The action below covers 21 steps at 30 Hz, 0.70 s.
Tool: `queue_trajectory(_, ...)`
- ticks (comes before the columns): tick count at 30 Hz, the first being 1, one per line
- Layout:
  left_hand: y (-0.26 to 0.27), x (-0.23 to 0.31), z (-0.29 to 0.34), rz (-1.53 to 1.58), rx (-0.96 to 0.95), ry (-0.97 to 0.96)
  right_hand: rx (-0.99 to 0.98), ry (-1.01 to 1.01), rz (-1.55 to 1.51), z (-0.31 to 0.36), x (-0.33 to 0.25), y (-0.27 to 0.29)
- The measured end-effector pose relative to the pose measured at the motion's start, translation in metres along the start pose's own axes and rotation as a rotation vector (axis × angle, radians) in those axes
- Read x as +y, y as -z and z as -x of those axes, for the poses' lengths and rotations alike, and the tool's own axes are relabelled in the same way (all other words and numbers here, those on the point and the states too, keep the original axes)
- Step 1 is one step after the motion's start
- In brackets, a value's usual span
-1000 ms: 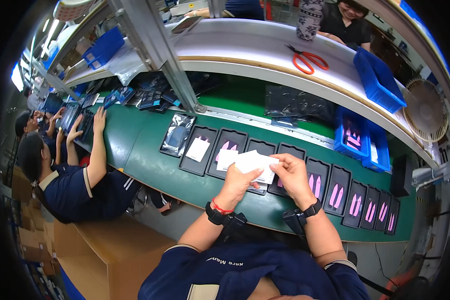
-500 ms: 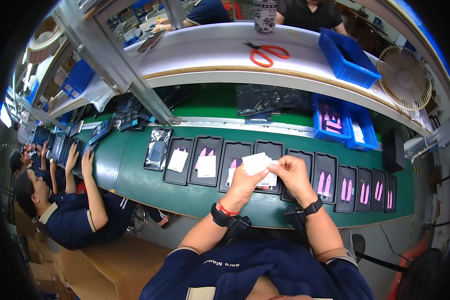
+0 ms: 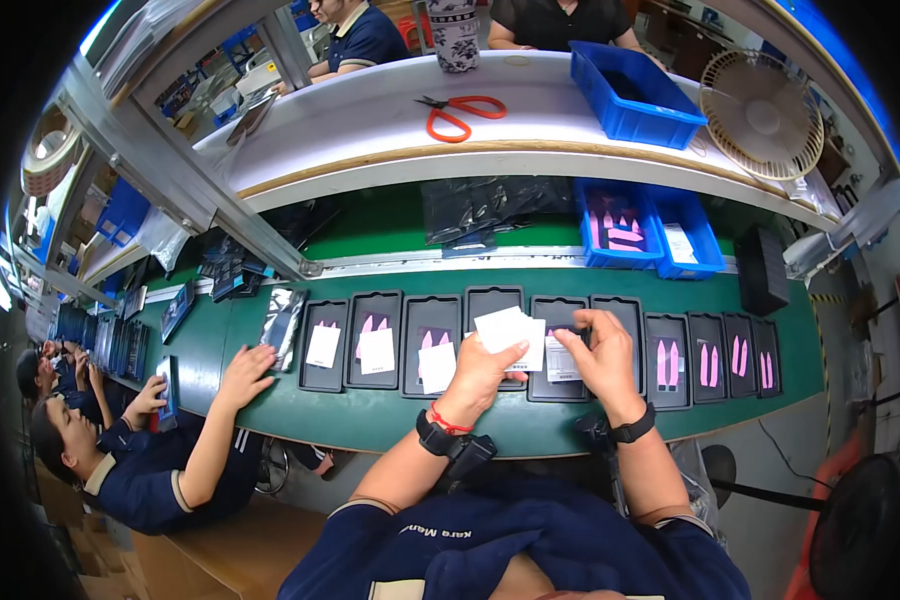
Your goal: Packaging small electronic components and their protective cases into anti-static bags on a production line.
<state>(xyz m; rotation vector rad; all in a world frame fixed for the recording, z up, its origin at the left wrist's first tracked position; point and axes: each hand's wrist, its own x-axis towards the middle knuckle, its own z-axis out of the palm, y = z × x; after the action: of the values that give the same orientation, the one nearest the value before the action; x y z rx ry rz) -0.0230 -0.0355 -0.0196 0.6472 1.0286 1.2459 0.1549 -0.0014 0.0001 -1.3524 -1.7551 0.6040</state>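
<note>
My left hand (image 3: 482, 376) is closed on a small stack of white cards (image 3: 511, 335), fanned over a black tray. To its right, my right hand (image 3: 606, 362) has its thumb at the upper edge of a single white card (image 3: 563, 364) with fine print, above another black tray (image 3: 558, 308); its other fingers are partly hidden. On the left, three trays each hold a white card, such as this leftmost card (image 3: 322, 347), lying over pink pointed pieces. Trays on the right show pairs of pink pointed pieces (image 3: 667, 364) without cards.
Behind the trays stand a blue bin of pink pieces (image 3: 615, 232) and a blue bin with white cards (image 3: 679, 245). A shelf above bears red-handled scissors (image 3: 460, 112), a blue bin (image 3: 635, 100) and a fan (image 3: 762, 115). At left, a co-worker's hand (image 3: 245, 377) nears a clear-wrapped packet (image 3: 282, 325).
My right hand has moved away from the stack to the right, with one card at its thumb. The view has shifted. The co-worker's hand has come toward the wrapped packet.
</note>
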Motion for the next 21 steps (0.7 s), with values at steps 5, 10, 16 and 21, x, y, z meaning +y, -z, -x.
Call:
queue_trajectory(5,-0.024,-0.007,-0.005,-0.006,-0.143,0.008,-0.227,-0.242,-0.637,0.002,0.023,0.001)
queue_trajectory(10,-0.022,-0.003,-0.012,0.17,-0.221,0.057,-0.194,-0.405,-0.6,-0.006,0.064,0.059)
queue_trajectory(16,-0.049,-0.014,-0.019,-0.025,-0.096,0.057,0.2,0.019,0.194,0.001,0.043,0.055)
queue_trajectory(21,-0.077,-0.033,-0.019,-0.066,-0.229,0.097,-0.009,-0.23,-0.482,0.017,0.054,0.036)
